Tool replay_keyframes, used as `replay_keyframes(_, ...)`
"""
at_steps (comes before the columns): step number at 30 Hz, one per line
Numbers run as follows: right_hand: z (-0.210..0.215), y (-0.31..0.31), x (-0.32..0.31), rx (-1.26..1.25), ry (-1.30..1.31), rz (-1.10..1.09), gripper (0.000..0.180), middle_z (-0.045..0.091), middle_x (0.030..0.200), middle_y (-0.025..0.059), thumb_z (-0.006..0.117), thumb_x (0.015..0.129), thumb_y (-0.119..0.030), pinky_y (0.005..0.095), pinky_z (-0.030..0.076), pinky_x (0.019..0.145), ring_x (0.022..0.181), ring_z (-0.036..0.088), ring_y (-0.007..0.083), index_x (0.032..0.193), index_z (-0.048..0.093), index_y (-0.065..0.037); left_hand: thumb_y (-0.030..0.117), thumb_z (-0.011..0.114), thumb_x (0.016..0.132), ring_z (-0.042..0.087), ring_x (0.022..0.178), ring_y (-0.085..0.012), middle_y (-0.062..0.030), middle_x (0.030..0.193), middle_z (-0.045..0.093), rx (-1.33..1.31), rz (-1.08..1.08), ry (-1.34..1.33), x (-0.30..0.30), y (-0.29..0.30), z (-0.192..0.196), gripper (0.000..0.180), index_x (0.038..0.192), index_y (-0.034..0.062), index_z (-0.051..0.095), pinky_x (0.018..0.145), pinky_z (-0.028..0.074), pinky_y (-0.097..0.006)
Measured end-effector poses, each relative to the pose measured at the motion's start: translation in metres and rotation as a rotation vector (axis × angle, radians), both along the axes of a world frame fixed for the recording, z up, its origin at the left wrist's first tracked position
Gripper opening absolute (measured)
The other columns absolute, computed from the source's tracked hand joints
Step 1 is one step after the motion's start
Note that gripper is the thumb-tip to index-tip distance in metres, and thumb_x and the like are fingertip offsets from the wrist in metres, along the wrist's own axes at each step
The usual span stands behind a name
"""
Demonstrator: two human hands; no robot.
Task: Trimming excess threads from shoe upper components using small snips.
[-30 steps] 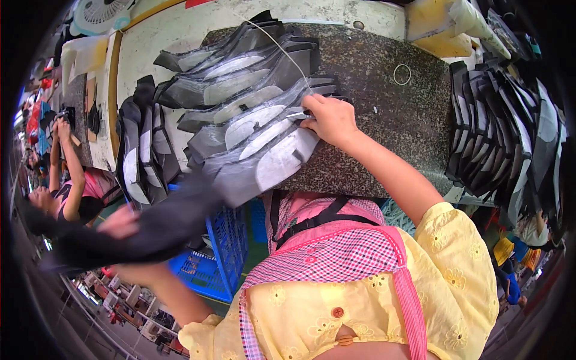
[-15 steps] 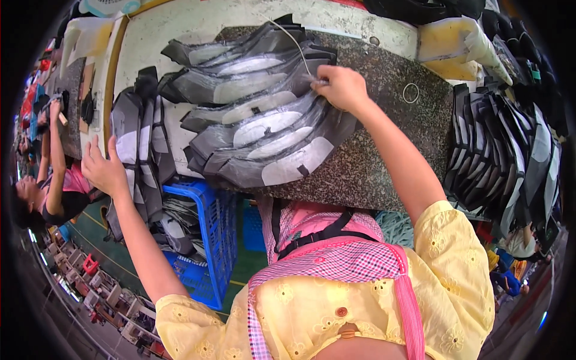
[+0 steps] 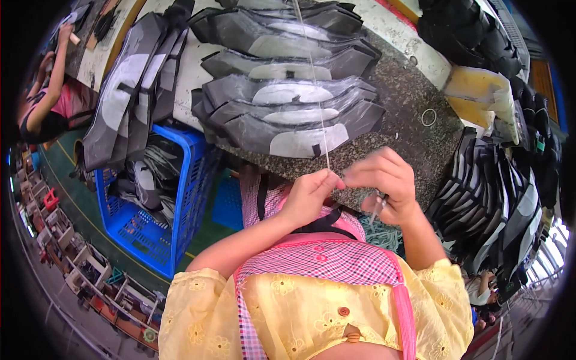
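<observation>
A stack of dark grey curved pieces with pale patches [image 3: 294, 114] lies on the speckled worktop [image 3: 402, 102]. A thin white string [image 3: 312, 72] runs down over the stack toward me. Just off the worktop's near edge, my left hand [image 3: 309, 198] is closed, pinching the string between thumb and fingertips. Close against it on the right, my right hand [image 3: 387, 180] has its thumb and forefinger beside the string. Held in the curled lower fingers of that hand are small shiny metal snips [image 3: 377, 209], partly hidden by the palm.
More grey pieces [image 3: 123, 90] lean at the left, above a blue plastic crate [image 3: 186, 198] holding similar pieces. Another bundle [image 3: 486, 192] hangs at the right edge. A yellowish block [image 3: 471, 87] and a thin ring [image 3: 428, 117] lie right. A person [image 3: 54, 102] works far left.
My right hand has come down from the stack's upper right. My left hand has moved in from the left and closed on the string, now pulled toward me. The view has shifted.
</observation>
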State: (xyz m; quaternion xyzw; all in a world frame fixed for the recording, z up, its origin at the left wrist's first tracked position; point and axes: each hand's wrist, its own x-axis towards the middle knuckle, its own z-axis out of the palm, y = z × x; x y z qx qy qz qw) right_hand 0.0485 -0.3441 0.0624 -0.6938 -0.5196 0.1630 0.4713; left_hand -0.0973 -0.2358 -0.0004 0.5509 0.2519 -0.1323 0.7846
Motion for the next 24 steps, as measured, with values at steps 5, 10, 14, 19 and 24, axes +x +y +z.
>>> replay_keyframes(5,-0.028,0.03,0.015,-0.515,0.003,0.325,0.027,0.06,0.069,0.0084,0.067,0.063,-0.022,0.0382,0.047,0.059,0.068,0.061,0.0288,0.089,0.063,-0.014,0.018,0.05,0.089,0.056,0.075,-0.0119,-0.0042,0.082,0.062,0.307,-0.374,0.145,0.004,0.042,0.025,0.022,0.084,0.0003,0.062,0.067,0.045,-0.028)
replay_keyframes(10,-0.068,-0.007,0.012,-0.44,0.505,-0.165,0.007,0.061,0.068,0.0003,0.066,0.074,-0.006,0.0216,0.041,0.056,0.063,0.053,0.0055,0.08,0.063,-0.003,0.019,0.055,0.087,0.048,0.067,-0.0054,0.0018,0.068,0.056,0.588,-0.14,-0.102,0.003,0.111,0.004,0.023,0.074,0.0013,0.061,0.062,0.039,-0.022)
replay_keyframes(14,-0.083,-0.004,0.015,-0.393,0.592,-0.408,0.005,0.057,0.067,-0.0039,0.065,0.076,-0.005,0.0183,0.037,0.056,0.061,0.045,0.0014,0.078,0.062,-0.001,0.023,0.068,0.076,0.053,0.054,-0.0075,-0.0055,0.061,0.062,0.745,0.051,0.078,0.012,0.134,-0.019,0.023,0.073,0.0003,0.065,0.051,0.041,-0.025)
replay_keyframes(19,-0.09,-0.01,0.017,-0.376,0.603,-0.441,0.006,0.053,0.061,-0.0053,0.066,0.074,-0.006,0.019,0.035,0.052,0.058,0.042,0.0012,0.073,0.061,-0.001,0.023,0.068,0.075,0.053,0.056,-0.0073,-0.0049,0.061,0.062,0.687,-0.013,0.125,0.012,0.142,-0.032,0.022,0.074,0.0019,0.066,0.054,0.042,-0.024)
replay_keyframes(24,-0.082,-0.01,0.02,-0.4,0.583,-0.37,0.007,0.051,0.058,-0.0046,0.066,0.072,-0.007,0.0198,0.035,0.052,0.057,0.042,0.0019,0.072,0.061,-0.002,0.025,0.07,0.073,0.054,0.056,-0.0089,-0.0058,0.062,0.062,0.71,-0.096,0.137,0.02,0.147,-0.035,0.024,0.072,0.0014,0.065,0.054,0.042,-0.025)
